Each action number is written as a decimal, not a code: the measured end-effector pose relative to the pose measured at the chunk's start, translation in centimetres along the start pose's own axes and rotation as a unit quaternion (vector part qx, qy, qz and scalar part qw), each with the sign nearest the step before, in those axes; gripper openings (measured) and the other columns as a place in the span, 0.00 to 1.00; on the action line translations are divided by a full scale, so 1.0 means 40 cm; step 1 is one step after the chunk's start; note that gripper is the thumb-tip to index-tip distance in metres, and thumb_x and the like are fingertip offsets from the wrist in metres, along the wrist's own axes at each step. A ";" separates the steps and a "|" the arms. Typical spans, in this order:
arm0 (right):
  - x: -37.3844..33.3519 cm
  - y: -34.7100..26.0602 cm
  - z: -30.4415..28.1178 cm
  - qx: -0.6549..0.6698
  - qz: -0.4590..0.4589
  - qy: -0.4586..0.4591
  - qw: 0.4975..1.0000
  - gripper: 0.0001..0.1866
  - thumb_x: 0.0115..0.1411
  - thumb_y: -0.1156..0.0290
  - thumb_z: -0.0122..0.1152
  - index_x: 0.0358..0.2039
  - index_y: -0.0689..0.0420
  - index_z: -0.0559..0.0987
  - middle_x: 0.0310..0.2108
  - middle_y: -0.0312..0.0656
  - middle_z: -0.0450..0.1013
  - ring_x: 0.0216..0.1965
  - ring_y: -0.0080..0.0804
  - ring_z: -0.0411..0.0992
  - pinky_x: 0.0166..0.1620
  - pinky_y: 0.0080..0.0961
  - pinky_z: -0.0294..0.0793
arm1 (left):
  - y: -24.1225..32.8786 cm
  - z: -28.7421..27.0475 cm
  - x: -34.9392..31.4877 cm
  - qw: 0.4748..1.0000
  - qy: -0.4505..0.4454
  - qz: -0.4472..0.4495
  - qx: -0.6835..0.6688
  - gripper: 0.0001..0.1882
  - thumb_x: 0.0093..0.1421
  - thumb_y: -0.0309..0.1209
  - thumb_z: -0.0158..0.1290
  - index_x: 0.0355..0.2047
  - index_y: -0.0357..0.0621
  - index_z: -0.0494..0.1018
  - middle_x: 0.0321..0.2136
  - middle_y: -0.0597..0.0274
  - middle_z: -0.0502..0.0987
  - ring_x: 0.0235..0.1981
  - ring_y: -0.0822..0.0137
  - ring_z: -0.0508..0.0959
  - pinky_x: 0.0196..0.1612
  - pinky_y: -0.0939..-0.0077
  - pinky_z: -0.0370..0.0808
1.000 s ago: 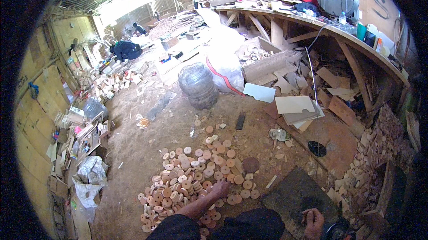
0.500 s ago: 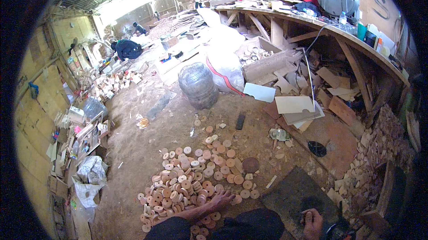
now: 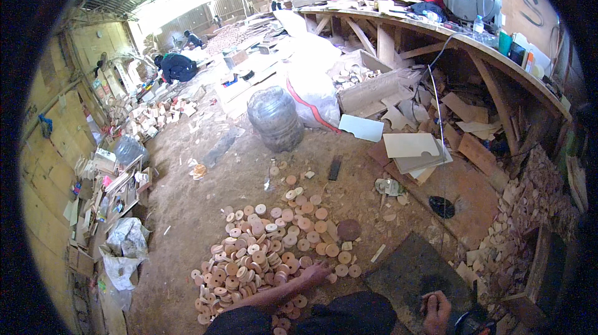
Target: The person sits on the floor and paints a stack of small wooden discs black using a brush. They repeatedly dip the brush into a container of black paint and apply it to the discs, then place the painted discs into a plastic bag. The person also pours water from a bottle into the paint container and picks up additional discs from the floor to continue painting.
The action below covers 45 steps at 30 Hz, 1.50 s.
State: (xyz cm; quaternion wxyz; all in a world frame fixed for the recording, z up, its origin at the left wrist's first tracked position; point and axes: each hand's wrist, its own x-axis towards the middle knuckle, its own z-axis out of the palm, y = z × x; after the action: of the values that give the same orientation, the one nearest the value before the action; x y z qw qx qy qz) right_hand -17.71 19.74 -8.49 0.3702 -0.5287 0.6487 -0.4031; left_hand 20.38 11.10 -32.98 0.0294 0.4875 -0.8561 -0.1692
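Observation:
A heap of small round wooden discs (image 3: 255, 260), each with a hole in its middle, lies on the dirt floor before me. My left hand (image 3: 316, 272) reaches over the heap to its right edge. Its fingers bend down onto a wooden disc (image 3: 332, 278) there and look closed on it, though the fingertips are blurred. At the lower right my right hand (image 3: 436, 310) is closed, over the near part of a dark mat (image 3: 408, 273). What it grips is too small and hidden to name. A dark round-edged tool (image 3: 473, 322) shows partly beside this hand.
A brown disc (image 3: 349, 230) lies beyond the heap. Farther off stand a large clear plastic bottle (image 3: 274, 120) and white sacks (image 3: 314, 95). A wooden workbench (image 3: 411, 18) curves along the right, with a cord (image 3: 439, 101) hanging down. Wood scraps (image 3: 511, 210) pile up at the right. Other people crouch far back.
My left hand's fingers have drawn together at the disc by the heap's right edge. My right hand has barely moved. The hanging cord has shifted slightly.

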 end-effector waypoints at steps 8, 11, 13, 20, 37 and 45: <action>0.003 0.019 0.002 -0.006 -0.030 0.002 1.000 0.16 0.65 0.62 0.49 0.28 0.59 0.77 0.20 0.37 0.70 0.21 0.24 0.69 0.27 0.24 0.67 | 0.062 -0.030 0.016 0.991 -0.104 0.019 0.081 0.26 0.52 0.34 0.56 0.52 0.48 0.66 0.45 0.52 0.70 0.47 0.51 0.72 0.46 0.57 0.72; 0.002 0.019 -0.002 0.010 -0.004 0.002 1.000 0.16 0.65 0.62 0.49 0.28 0.59 0.77 0.20 0.37 0.71 0.20 0.24 0.68 0.27 0.24 0.67 | 0.092 -0.103 0.042 0.985 -0.149 -0.005 0.084 0.27 0.52 0.35 0.56 0.53 0.50 0.66 0.46 0.52 0.70 0.48 0.51 0.72 0.47 0.55 0.72; 0.002 0.020 -0.003 0.016 -0.012 0.008 1.000 0.16 0.65 0.62 0.49 0.28 0.59 0.77 0.20 0.37 0.71 0.20 0.24 0.68 0.27 0.24 0.67 | 0.096 -0.135 0.037 0.983 -0.164 -0.073 -0.028 0.27 0.52 0.34 0.56 0.53 0.51 0.66 0.46 0.51 0.69 0.49 0.50 0.71 0.47 0.54 0.71; 0.006 0.041 0.002 -0.001 -0.032 0.018 0.999 0.15 0.65 0.63 0.49 0.27 0.59 0.77 0.20 0.38 0.71 0.21 0.24 0.69 0.27 0.25 0.68 | 0.061 0.031 0.057 0.999 -0.030 -0.021 -0.004 0.27 0.51 0.32 0.55 0.54 0.50 0.66 0.51 0.52 0.65 0.51 0.47 0.69 0.48 0.50 0.72; 0.002 0.013 -0.006 0.050 0.001 0.005 0.999 0.16 0.66 0.61 0.48 0.29 0.59 0.77 0.18 0.35 0.69 0.19 0.21 0.67 0.25 0.22 0.66 | 0.023 0.124 0.046 0.990 -0.096 0.063 0.085 0.22 0.54 0.32 0.51 0.50 0.44 0.68 0.51 0.47 0.67 0.49 0.46 0.71 0.45 0.54 0.73; 0.000 -0.020 -0.036 0.002 -0.008 0.017 1.000 0.16 0.66 0.60 0.49 0.29 0.59 0.77 0.16 0.35 0.68 0.18 0.22 0.67 0.24 0.23 0.64 | -0.005 0.074 0.079 0.988 -0.120 -0.062 -0.072 0.21 0.51 0.31 0.54 0.47 0.45 0.71 0.38 0.50 0.76 0.42 0.47 0.75 0.45 0.55 0.73</action>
State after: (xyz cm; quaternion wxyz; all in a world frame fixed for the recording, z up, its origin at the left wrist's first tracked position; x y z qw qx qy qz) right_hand -18.72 19.84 -7.19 0.3566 -0.5261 0.6500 -0.4167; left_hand 18.26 9.13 -36.20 -0.0487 0.5122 -0.8073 -0.2891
